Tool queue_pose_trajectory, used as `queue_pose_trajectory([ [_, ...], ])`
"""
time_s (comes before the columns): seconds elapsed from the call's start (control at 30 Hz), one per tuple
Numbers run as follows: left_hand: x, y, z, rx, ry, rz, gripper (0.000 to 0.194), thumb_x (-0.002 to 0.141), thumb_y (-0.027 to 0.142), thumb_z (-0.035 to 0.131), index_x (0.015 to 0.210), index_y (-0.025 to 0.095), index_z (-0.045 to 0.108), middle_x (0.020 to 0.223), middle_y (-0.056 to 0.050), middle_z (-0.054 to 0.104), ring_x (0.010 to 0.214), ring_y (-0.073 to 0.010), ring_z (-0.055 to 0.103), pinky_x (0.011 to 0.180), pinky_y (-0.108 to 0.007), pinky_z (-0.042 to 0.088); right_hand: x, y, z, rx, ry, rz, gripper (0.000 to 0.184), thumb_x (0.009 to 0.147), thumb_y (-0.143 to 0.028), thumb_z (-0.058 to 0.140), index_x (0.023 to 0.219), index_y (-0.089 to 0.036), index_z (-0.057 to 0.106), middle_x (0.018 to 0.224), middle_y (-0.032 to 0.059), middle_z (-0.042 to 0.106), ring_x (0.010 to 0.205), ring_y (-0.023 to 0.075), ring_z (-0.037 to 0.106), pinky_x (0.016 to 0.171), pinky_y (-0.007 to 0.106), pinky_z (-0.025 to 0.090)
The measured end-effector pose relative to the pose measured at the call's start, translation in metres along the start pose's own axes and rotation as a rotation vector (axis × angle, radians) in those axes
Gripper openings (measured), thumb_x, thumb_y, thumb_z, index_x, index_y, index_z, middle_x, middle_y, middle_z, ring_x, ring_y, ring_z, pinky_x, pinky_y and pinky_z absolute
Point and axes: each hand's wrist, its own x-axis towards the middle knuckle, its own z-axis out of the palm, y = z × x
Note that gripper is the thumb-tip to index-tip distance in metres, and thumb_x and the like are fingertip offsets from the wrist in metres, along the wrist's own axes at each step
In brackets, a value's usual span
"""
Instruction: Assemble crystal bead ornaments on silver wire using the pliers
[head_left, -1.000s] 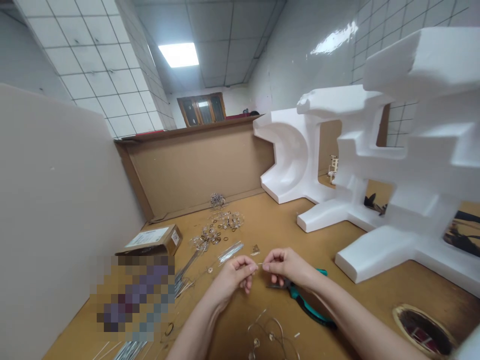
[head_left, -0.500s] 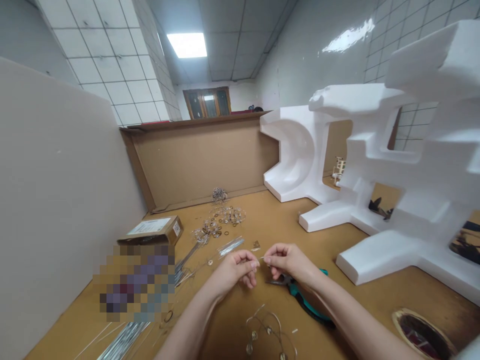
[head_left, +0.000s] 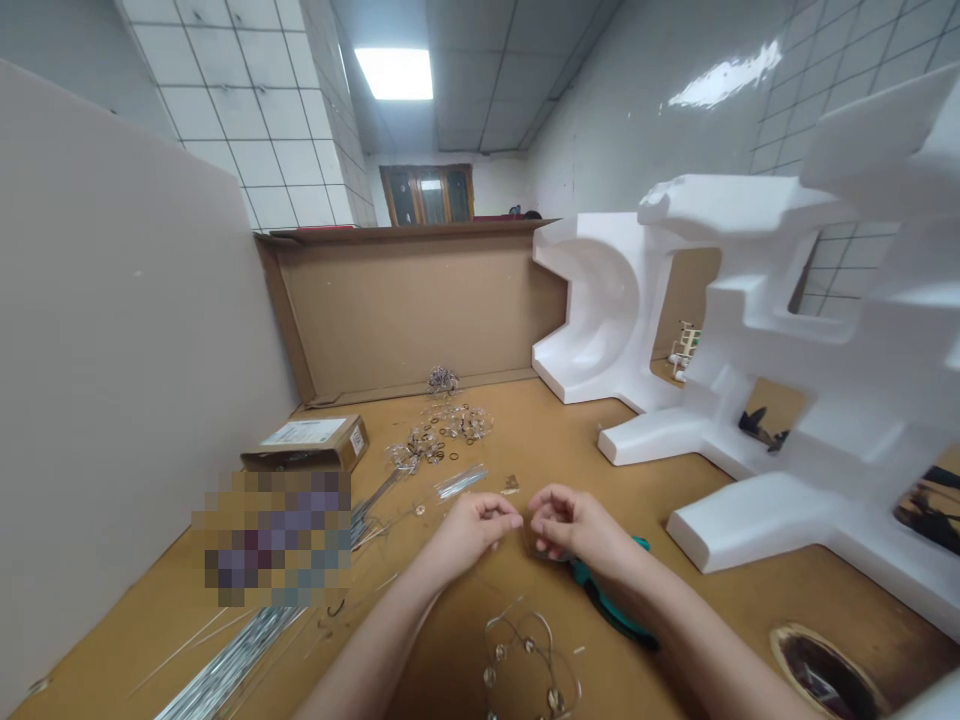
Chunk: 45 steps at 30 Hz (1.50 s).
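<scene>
My left hand (head_left: 480,528) is in the middle of the bench, thumb and fingers pinched; whatever may be between them is too small to make out. Just to its right, my right hand (head_left: 571,525) is curled with its fingertips together, and a faint thin wire seems to hang below them. A small gap separates the two hands. Under my right wrist lie teal-handled pliers (head_left: 611,605), their jaws partly hidden. Nearer to me on the bench is a bent wire loop (head_left: 551,630) with several small clear beads or discs along it.
Short silver wires (head_left: 461,482) lie beyond my left hand, with a heap of wire rings (head_left: 416,448) farther back. Long wires (head_left: 232,660) and a small cardboard box (head_left: 307,440) are on the left. White foam packing (head_left: 697,430) stands at the right, beside a round hole (head_left: 825,670).
The thin pale piece that spanned my fingertips no longer shows between them. My left fingers have closed together more. The view has shifted a little, moving the surroundings in the picture.
</scene>
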Motion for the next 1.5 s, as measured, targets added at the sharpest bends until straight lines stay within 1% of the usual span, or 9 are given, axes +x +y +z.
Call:
queue_pose_trajectory([
  [0.1, 0.001, 0.001, -0.003, -0.014, 0.043, 0.016, 0.022, 0.059, 0.035, 0.066, 0.06, 0.014, 0.061, 0.045, 0.007, 0.046, 0.043, -0.0063, 0.036, 0.045, -0.019, 0.024, -0.023, 0.004, -0.016, -0.257, 0.044, -0.006, 0.026, 0.068, -0.037, 0.055, 0.086, -0.018, 0.057, 0.085, 0.0067, 0.061, 0.084, 0.0223, 0.056, 0.074, 0.037, 0.041],
  [0.2, 0.001, 0.002, -0.004, -0.055, 0.037, 0.004, 0.024, 0.057, 0.037, 0.068, 0.06, 0.014, 0.061, 0.046, 0.007, 0.045, 0.042, -0.0058, 0.032, 0.044, -0.019, 0.021, -0.048, 0.01, -0.03, -0.495, 0.065, 0.022, 0.057, 0.05, -0.039, 0.069, 0.103, -0.019, 0.058, 0.108, 0.014, 0.055, 0.104, 0.0351, 0.044, 0.085, 0.047, 0.031],
  [0.27, 0.001, 0.002, -0.005, -0.087, 0.024, -0.014, 0.026, 0.057, 0.04, 0.068, 0.061, 0.015, 0.06, 0.042, 0.008, 0.039, 0.038, -0.0046, 0.024, 0.041, -0.02, 0.016, -0.059, 0.013, -0.033, -0.768, 0.016, 0.04, 0.071, 0.05, -0.039, 0.067, 0.116, -0.018, 0.051, 0.113, 0.0158, 0.052, 0.103, 0.0351, 0.046, 0.083, 0.045, 0.034],
  [0.37, -0.001, 0.004, -0.007, -0.128, -0.003, -0.033, 0.029, 0.06, 0.044, 0.065, 0.064, 0.016, 0.061, 0.037, 0.011, 0.028, 0.035, -0.0043, 0.015, 0.039, -0.021, 0.009, -0.065, 0.011, -0.029, -1.069, -0.045, 0.03, 0.069, 0.056, -0.034, 0.059, 0.122, -0.016, 0.045, 0.108, 0.0159, 0.055, 0.093, 0.0303, 0.053, 0.073, 0.037, 0.04],
  [0.57, -0.004, 0.006, -0.011, -0.167, -0.049, -0.022, 0.03, 0.061, 0.045, 0.065, 0.064, 0.016, 0.058, 0.038, 0.012, 0.025, 0.036, -0.0041, 0.013, 0.038, -0.021, 0.008, -0.056, 0.005, -0.013, -1.238, -0.04, -0.014, 0.041, 0.053, -0.016, 0.054, 0.094, -0.012, 0.059, 0.083, 0.0171, 0.06, 0.07, 0.0291, 0.057, 0.06, 0.035, 0.038],
  [0.73, -0.007, 0.01, -0.014, -0.208, -0.094, -0.032, 0.032, 0.057, 0.043, 0.069, 0.065, 0.016, 0.055, 0.041, 0.012, 0.024, 0.038, -0.0035, 0.012, 0.039, -0.022, 0.006, -0.055, 0.008, -0.028, -1.25, -0.022, -0.108, 0.025, 0.064, -0.017, 0.05, 0.089, -0.017, 0.055, 0.079, 0.0103, 0.058, 0.07, 0.0233, 0.056, 0.057, 0.029, 0.036],
  [0.83, -0.008, 0.011, -0.017, -0.254, -0.141, -0.036, 0.032, 0.058, 0.043, 0.069, 0.066, 0.016, 0.055, 0.042, 0.013, 0.02, 0.039, -0.0036, 0.009, 0.04, -0.022, 0.005, -0.06, 0.002, -0.047, -1.249, 0.045, -0.171, 0.022, 0.072, -0.026, 0.048, 0.091, -0.017, 0.052, 0.089, 0.0111, 0.054, 0.079, 0.0237, 0.052, 0.064, 0.032, 0.036],
  [1.03, -0.008, 0.006, -0.02, -0.358, -0.282, -0.056, 0.028, 0.061, 0.039, 0.068, 0.067, 0.015, 0.054, 0.042, 0.013, 0.02, 0.039, -0.0034, 0.009, 0.038, -0.021, 0.003, -0.064, -0.024, -0.077, -1.326, 0.179, -0.545, 0.026, 0.083, -0.029, 0.042, 0.104, -0.017, 0.052, 0.086, 0.0094, 0.054, 0.078, 0.0216, 0.047, 0.068, 0.034, 0.032],
  [1.5, -0.009, 0.002, -0.016, -0.446, -0.391, -0.086, 0.024, 0.067, 0.033, 0.066, 0.068, 0.015, 0.051, 0.043, 0.012, 0.022, 0.04, -0.0031, 0.009, 0.036, -0.019, 0.003, -0.054, -0.04, -0.078, -1.479, 0.241, -0.636, 0.025, 0.087, -0.024, 0.036, 0.104, -0.018, 0.053, 0.083, 0.0088, 0.054, 0.076, 0.0207, 0.044, 0.064, 0.033, 0.027],
])
